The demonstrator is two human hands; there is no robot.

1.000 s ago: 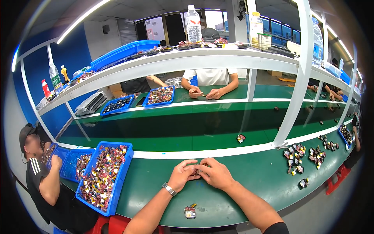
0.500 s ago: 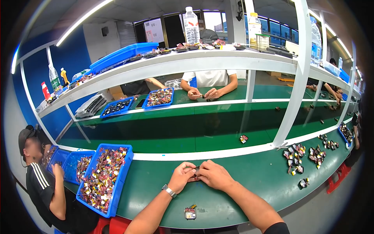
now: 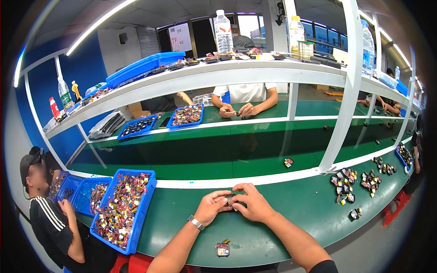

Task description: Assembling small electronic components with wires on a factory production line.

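Observation:
My left hand (image 3: 212, 206) and my right hand (image 3: 250, 203) meet over the green bench (image 3: 291, 214), fingers pinched together on a small dark part (image 3: 230, 200) between them; most of it is hidden by the fingers. A watch sits on my left wrist. One small red-and-yellow wired part (image 3: 222, 248) lies on the bench near its front edge, below my hands. A blue bin (image 3: 122, 208) heaped with the same small parts stands to my left.
Heaps of small parts (image 3: 344, 184) lie on the bench to my right. A person in a black shirt (image 3: 50, 223) sits at my left by more blue bins. Across the conveyor another person's hands (image 3: 236, 110) work. A white shelf (image 3: 218, 75) holds bottles and trays.
My hands stay together on the small part with only slight finger shifts. The person at my left has lowered their arm.

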